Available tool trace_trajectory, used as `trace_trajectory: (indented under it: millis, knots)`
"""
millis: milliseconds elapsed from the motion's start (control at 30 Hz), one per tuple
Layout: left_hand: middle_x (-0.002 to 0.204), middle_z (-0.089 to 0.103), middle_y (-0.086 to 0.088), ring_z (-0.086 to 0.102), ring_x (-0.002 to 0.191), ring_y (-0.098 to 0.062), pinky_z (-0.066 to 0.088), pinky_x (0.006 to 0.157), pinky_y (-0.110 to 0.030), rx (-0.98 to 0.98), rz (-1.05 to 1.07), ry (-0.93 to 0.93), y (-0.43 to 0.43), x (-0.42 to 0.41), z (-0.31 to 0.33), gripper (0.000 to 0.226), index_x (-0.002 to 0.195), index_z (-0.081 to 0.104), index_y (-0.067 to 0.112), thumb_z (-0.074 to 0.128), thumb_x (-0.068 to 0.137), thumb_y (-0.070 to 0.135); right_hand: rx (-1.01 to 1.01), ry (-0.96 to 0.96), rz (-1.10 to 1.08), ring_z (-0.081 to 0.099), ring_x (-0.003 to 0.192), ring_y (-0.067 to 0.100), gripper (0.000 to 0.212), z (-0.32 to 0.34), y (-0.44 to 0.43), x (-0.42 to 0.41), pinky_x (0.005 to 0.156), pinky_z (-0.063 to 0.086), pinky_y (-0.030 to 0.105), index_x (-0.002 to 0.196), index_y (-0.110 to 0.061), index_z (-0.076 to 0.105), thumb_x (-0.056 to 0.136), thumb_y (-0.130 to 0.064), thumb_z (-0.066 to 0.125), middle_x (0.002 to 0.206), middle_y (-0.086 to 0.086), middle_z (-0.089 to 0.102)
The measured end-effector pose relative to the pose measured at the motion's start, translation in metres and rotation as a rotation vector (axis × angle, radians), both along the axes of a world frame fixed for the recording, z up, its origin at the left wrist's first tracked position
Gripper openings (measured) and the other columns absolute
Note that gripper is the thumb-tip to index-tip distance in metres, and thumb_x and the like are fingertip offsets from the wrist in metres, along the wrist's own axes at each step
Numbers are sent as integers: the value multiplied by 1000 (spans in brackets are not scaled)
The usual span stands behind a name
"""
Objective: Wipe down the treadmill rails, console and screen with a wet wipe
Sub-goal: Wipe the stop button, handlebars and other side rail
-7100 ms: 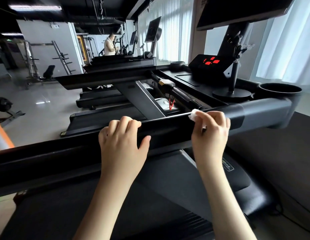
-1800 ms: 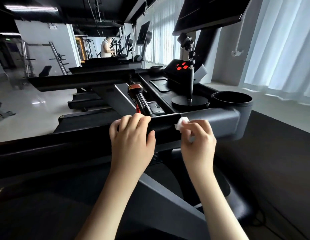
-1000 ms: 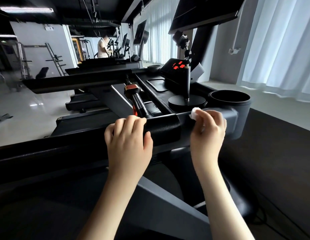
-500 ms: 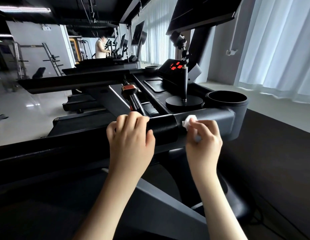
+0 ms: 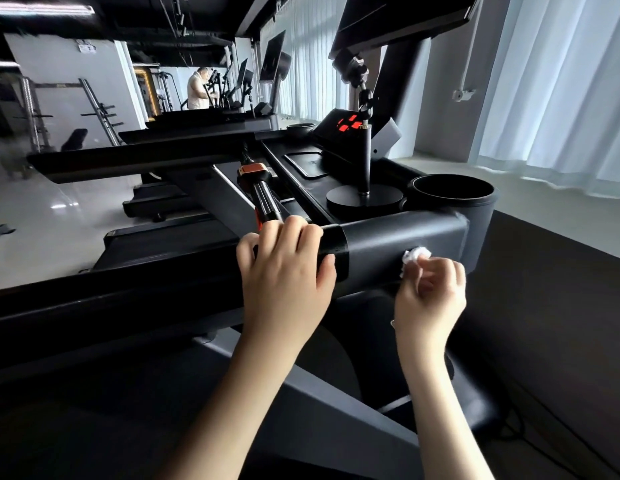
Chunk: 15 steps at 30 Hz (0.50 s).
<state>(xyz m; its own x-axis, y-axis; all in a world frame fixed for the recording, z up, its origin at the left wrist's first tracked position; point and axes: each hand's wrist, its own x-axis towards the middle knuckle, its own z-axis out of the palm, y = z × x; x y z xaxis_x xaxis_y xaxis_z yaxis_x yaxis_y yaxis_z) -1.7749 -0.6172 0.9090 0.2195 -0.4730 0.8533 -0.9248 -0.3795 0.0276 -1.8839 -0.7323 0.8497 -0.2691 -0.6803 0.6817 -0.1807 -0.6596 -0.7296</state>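
The rail [image 5: 405, 244] has a smooth, matt grey finish at its end; the adjoining sleeve [image 5: 334, 252] is glossy black. The wipe [image 5: 414, 256] is white, crumpled, fibrous material. The cup holder [image 5: 474, 216] looks like matt black plastic. The short bar [image 5: 267, 202] shows a polished metallic sheen. The floor [image 5: 59, 216] is glossy and reflective. The curtains [image 5: 561, 98] are white pleated cloth.

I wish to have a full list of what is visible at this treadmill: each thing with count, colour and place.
rail: one, black and grey, across the middle.
wet wipe: one, white, against the rail's grey end.
console: one, black with red lights, behind the rail.
screen: one, dark, top edge.
near cup holder: one, black, at the rail's right end.
stand: one, black, round base, beside the cup holder.
curtains: pale, right side.
left hand: one, grips the rail.
right hand: one, pinches the wet wipe.
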Motion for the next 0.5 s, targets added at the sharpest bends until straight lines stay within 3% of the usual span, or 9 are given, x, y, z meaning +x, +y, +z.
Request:
trace_trajectory:
  millis: [133,333,367,467,500]
  knots:
    - [96,58,1,48,93,-23,31,83,-39,-24,24,16,-5,-3,1,26,93,59,16,53,85,40,-63,29,108,52,67,13,9,-1,18,9,62,44,16,83,2,60,85,10,64,90,6,51]
    - [97,58,0,46,94,-23,31,85,-41,-41,62,42,-8,-8,0,25,95,61,17,53,85,38,-204,34,14,60,77,32,13,32,-17,-5,67,52,42,88,-1,68,84,8,60,92,2,53]
    - [98,58,0,45,95,-24,31,85,-41,-36,69,45,-9,-9,0,26,98,63,17,53,85,37,-220,56,6,60,79,33,15,35,-18,-5,70,52,43,90,-1,69,84,7,58,92,4,55]
    - [100,58,0,46,96,-24,31,86,-42,-23,73,64,-10,-12,1,28,103,66,19,51,85,36,-302,213,35,55,88,28,22,34,-14,-3,75,46,29,96,-3,72,82,5,57,95,13,60]
    - [100,58,0,46,96,-25,31,86,-42,-25,76,71,-10,-13,2,29,104,66,20,51,85,36,-327,246,56,51,89,24,24,36,-16,-4,73,47,33,97,-6,73,83,4,57,95,12,61]
